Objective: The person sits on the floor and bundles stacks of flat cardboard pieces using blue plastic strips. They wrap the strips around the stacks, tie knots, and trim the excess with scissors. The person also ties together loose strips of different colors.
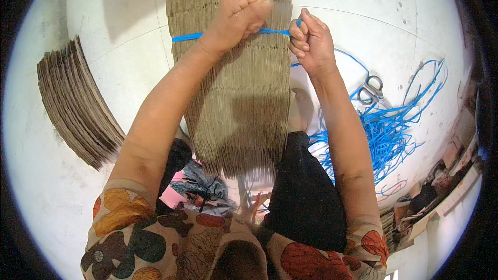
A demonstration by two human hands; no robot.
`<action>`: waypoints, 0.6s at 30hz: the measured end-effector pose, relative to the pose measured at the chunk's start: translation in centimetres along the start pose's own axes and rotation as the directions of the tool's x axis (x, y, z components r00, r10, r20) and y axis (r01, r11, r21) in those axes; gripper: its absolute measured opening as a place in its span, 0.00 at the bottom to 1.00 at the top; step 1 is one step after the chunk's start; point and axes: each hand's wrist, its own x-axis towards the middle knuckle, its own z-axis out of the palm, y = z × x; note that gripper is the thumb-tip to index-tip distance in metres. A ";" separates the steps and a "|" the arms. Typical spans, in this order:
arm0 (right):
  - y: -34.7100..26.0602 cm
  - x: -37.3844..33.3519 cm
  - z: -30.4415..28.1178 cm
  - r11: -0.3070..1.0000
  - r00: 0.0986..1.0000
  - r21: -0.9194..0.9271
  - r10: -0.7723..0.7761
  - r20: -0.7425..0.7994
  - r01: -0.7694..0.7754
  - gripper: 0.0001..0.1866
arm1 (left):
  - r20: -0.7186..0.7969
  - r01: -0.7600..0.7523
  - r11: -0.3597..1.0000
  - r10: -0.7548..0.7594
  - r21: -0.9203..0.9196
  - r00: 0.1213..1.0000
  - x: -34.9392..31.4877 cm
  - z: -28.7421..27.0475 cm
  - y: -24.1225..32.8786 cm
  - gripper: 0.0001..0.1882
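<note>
A long stack of brown corrugated cardboard sheets [244, 78], edges up, lies in front of me between my knees. A blue plastic strap [188, 37] runs across the stack, and another piece crosses its far part lengthwise. Over the middle of the stack, my left hand [239, 19] is closed in a fist on the strap. My right hand [313, 40], just off the stack's right edge, pinches the same strap, which shows between its thumb and fingers. The strap looks taut between the two hands.
To the right lies a tangled heap of blue strapping [386, 135], with grey-handled scissors [371, 90] beside it. A smaller cardboard stack [78, 103] rests at the left on the pale floor [127, 36]. Cardboard scraps [441, 192] line the lower right. Crumpled plastic [205, 184] lies beneath me.
</note>
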 end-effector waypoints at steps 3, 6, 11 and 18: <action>0.0 -0.1 0.7 0.993 0.996 -0.118 -0.041 -0.084 0.031 0.18 | -0.021 0.070 0.989 -0.073 -0.129 0.997 0.0 0.0 0.1 0.18; 0.0 0.0 0.7 0.992 0.997 -0.121 -0.043 -0.070 0.034 0.17 | -0.021 0.095 0.968 -0.102 -0.234 0.995 0.0 -0.3 0.1 0.18; -0.3 0.3 1.3 0.988 0.997 -0.155 0.010 -0.077 -0.022 0.14 | -0.022 -0.268 0.957 0.272 0.113 0.962 1.7 1.0 1.0 0.19; 1.5 -0.1 -2.6 0.976 0.948 -0.028 -0.203 0.245 0.216 0.07 | 0.438 -0.380 0.694 0.103 0.612 0.893 7.8 7.2 4.5 0.21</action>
